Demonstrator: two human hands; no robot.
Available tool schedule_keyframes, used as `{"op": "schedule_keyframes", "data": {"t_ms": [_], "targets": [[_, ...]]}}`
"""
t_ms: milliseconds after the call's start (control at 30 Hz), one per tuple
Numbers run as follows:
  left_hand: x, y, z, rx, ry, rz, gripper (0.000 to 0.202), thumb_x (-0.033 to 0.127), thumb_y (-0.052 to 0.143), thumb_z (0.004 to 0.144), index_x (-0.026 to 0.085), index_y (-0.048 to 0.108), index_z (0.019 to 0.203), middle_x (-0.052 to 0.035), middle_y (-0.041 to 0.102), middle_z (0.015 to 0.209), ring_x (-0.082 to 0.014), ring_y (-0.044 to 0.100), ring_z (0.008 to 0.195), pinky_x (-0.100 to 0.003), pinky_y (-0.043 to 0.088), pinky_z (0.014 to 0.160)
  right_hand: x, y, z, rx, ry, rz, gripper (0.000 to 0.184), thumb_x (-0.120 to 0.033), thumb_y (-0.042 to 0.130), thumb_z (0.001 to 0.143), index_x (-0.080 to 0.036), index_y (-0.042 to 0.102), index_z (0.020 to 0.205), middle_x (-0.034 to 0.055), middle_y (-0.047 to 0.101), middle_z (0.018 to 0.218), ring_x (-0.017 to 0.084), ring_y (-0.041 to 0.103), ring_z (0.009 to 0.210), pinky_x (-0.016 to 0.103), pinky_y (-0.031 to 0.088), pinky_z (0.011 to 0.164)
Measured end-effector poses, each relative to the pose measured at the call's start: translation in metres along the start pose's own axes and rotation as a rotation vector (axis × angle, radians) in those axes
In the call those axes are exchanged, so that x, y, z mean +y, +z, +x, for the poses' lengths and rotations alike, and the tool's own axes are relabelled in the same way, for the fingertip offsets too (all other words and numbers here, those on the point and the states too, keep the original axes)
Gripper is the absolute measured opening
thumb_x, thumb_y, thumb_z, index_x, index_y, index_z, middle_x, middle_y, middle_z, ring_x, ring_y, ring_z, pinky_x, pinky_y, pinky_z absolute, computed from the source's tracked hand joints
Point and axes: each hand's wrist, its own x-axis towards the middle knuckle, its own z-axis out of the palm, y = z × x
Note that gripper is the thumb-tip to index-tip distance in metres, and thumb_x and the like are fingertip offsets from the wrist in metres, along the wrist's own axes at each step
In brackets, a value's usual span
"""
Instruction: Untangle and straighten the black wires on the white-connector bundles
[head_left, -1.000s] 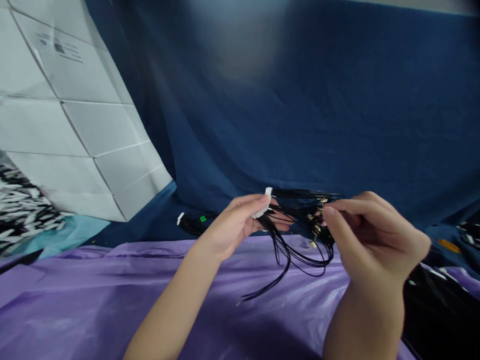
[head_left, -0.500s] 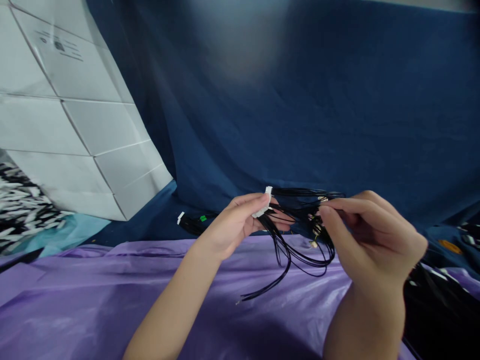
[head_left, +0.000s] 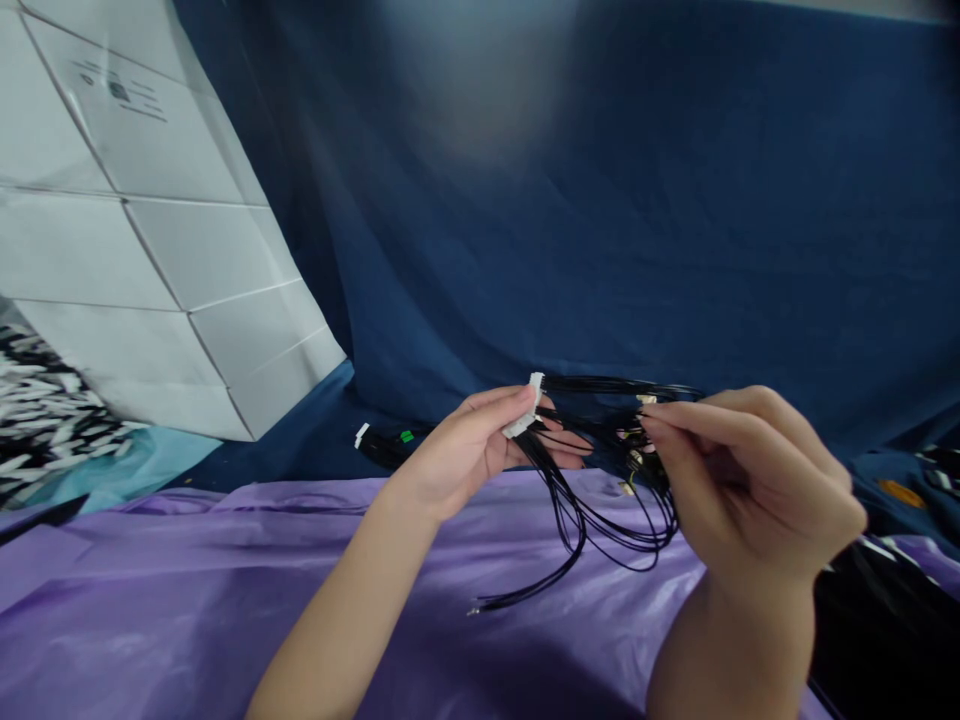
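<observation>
And the right hand [head_left: 757,480] has slipped a touch to the right over the last half second, the drooping loops of black wires [head_left: 570,490] sagging lower with it and their loose ends drifting down and a little left; the left hand [head_left: 457,445] has barely stirred.

Here in the head view, the left hand is closed, thumb pressed over a white connector [head_left: 521,425] with the fingers behind it. That connector sits near the middle, held up above the purple sheet [head_left: 187,610]. Out of it run the black wires: one bunch stretches straight across towards the right hand, another hangs down in loops, and a thin group curves left to end in small shiny tips.

Over to the right hand, thumb and forefinger pinched together on the wires, the other fingers curled in; exactly which strand they have is too fine to make out. Pale little connectors [head_left: 627,488] hang among the wires just beside those fingertips.

Beyond the left wrist, another white connector [head_left: 361,436] with a dark bundle lies near a bright green tag [head_left: 406,436]. White boxes [head_left: 172,250] rise at the left, a black-and-white pile [head_left: 52,410] below them, and dark blue cloth [head_left: 600,220] fills the back.
</observation>
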Motion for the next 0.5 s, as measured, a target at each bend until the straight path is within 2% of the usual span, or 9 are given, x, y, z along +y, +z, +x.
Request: {"op": "schedule_keyframes", "data": {"t_ms": [167, 367, 500], "targets": [[-0.0006, -0.0007, 0.0001, -0.025, -0.046, -0.051, 0.028, 0.038, 0.069, 0.089, 0.011, 0.069, 0.089, -0.0115, 0.076, 0.087, -0.0225, 0.075, 0.08, -0.034, 0.061, 0.078, -0.0033, -0.002, -0.0018, -0.014, 0.058, -0.01, 0.035, 0.0, 0.067, 0.084, -0.029, 0.072, 0.102, 0.001, 0.061, 0.08, 0.015, 0.056, 0.065, 0.031, 0.044, 0.053], [-0.0007, -0.002, 0.0002, -0.049, -0.068, -0.074, 0.028, 0.039, 0.069, 0.09, 0.011, 0.07, 0.088, -0.0105, 0.077, 0.087, -0.0217, 0.075, 0.08, -0.032, 0.061, 0.078, -0.0053, -0.004, -0.0041, -0.017, 0.034, -0.03, 0.04, 0.001, 0.066, 0.083, -0.031, 0.073, 0.106, 0.0007, 0.061, 0.081, 0.015, 0.056, 0.063, 0.032, 0.044, 0.055], [0.0001, -0.0012, -0.0005, -0.051, -0.082, -0.085, 0.03, 0.041, 0.071, 0.088, 0.011, 0.071, 0.087, -0.0096, 0.076, 0.084, -0.0214, 0.075, 0.079, -0.033, 0.062, 0.077, -0.0055, -0.0044, -0.0032, -0.01, -0.018, -0.027, 0.04, 0.003, 0.069, 0.08, -0.028, 0.072, 0.105, 0.0006, 0.06, 0.081, 0.015, 0.056, 0.064, 0.031, 0.043, 0.055]]}}
